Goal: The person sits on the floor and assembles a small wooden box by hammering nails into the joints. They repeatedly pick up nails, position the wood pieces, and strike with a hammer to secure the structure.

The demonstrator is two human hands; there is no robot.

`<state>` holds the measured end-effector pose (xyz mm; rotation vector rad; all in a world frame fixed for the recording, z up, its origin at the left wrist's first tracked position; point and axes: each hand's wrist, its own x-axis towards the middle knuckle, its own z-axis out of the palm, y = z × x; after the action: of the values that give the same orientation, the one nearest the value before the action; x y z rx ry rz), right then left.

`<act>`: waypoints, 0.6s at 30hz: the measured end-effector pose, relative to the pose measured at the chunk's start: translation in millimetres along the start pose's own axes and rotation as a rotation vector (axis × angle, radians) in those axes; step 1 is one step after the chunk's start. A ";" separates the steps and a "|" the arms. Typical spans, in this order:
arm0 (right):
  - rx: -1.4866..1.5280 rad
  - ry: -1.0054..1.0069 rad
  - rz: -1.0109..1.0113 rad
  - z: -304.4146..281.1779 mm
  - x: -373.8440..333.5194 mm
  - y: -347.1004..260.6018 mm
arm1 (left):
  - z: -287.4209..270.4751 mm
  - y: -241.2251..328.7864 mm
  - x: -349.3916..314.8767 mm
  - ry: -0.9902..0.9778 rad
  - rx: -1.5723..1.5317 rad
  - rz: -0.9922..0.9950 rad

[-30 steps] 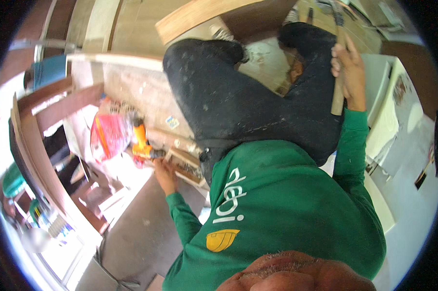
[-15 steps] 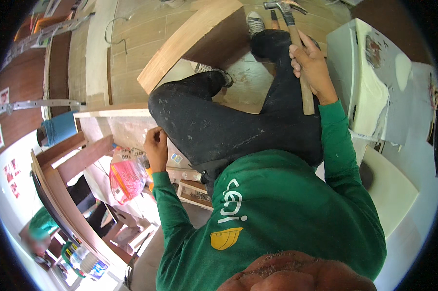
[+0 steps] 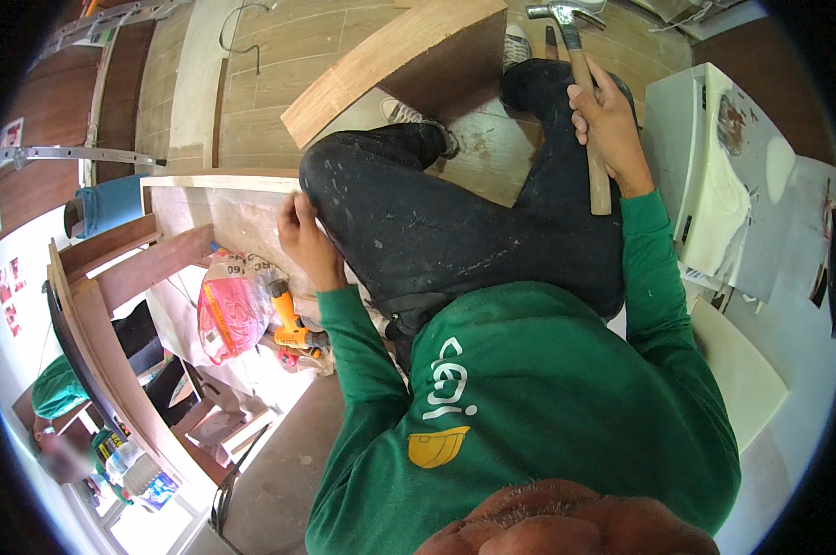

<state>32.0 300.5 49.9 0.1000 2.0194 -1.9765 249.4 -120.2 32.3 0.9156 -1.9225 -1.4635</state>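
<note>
My right hand (image 3: 603,125) grips the wooden handle of a claw hammer (image 3: 579,67). The hammer's metal head points away from me, above my right knee, and the handle's end rests near my thigh. Beside my left knee is my left hand (image 3: 309,242), its fingers curled in and slightly blurred; whatever they may hold is too small to make out. Just past that hand runs the pale edge of a wooden panel (image 3: 223,183). In front of my knees leans a thick wooden piece (image 3: 381,69) with a light edge and a dark brown face.
Left of me, an orange power drill (image 3: 293,319) lies by a red and clear plastic bag (image 3: 225,310). A wooden frame (image 3: 149,268) stands farther left, with another person (image 3: 61,393) beyond it. At right are a paint-stained white container (image 3: 714,157) and a pale chair (image 3: 737,361).
My left hand has moved up and forward along my left knee, its fingers shifting. The drill has come into fuller view as my view shifted. The hammer stays in my right hand.
</note>
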 end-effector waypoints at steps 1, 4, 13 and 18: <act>-0.009 0.005 -0.003 -0.3 -1.1 -0.2 | 12.3 20.3 13.2 -0.068 0.072 0.079; 0.024 0.033 -0.020 -2.1 -1.6 5.0 | 65.4 56.0 52.8 -0.211 0.121 0.290; 0.007 0.038 -0.005 -2.2 -10.6 1.1 | 188.0 18.5 148.4 -0.719 0.024 0.282; 0.003 0.045 0.019 -2.7 -12.0 -1.2 | 199.4 -0.5 145.3 -0.664 0.213 0.519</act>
<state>42.6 305.2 54.2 0.1651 2.0354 -1.9826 7.5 -116.7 -15.8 -0.0513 -2.5670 -1.3448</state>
